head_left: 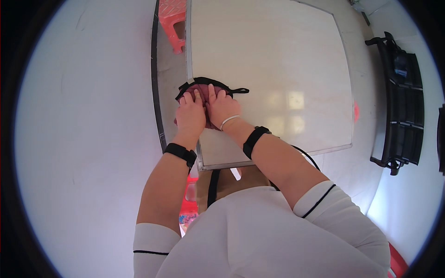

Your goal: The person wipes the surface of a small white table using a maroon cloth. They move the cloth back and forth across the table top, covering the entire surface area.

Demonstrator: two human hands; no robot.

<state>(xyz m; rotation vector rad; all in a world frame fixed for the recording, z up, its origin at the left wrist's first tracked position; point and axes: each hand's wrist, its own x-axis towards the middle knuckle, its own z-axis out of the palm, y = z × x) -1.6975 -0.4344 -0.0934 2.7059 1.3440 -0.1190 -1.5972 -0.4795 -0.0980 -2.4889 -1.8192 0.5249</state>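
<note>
"How far along is it, from where you're standing?"

"Midway through the handling, I'd judge. The soft maroon fabric piece with black trim (204,87) is at the left edge of the pale, rectangular, metal-rimmed tabletop (264,51), overlapping that rim in my line of sight, and both hands are on it."

"How are the hands set?"

"Side by side. The bare left hand (190,116) and the bare right hand (224,110) both have their fingers partly bent and pointing away from the body, fingertips on the maroon cloth, neither one spread wide. They cover so much of it that I can't tell whether they pinch the cloth or only press on it."

"So what's done?"

"The piece is within reach, with both hands at work on it. The black trim curves round its far side, and a thin black strap loop (241,91) pokes out to the right, free of both hands."

"And what's left?"

"The cloth between the hands looks rumpled, and neither hand is clear of it, so I'd call the handling unfinished."
</note>
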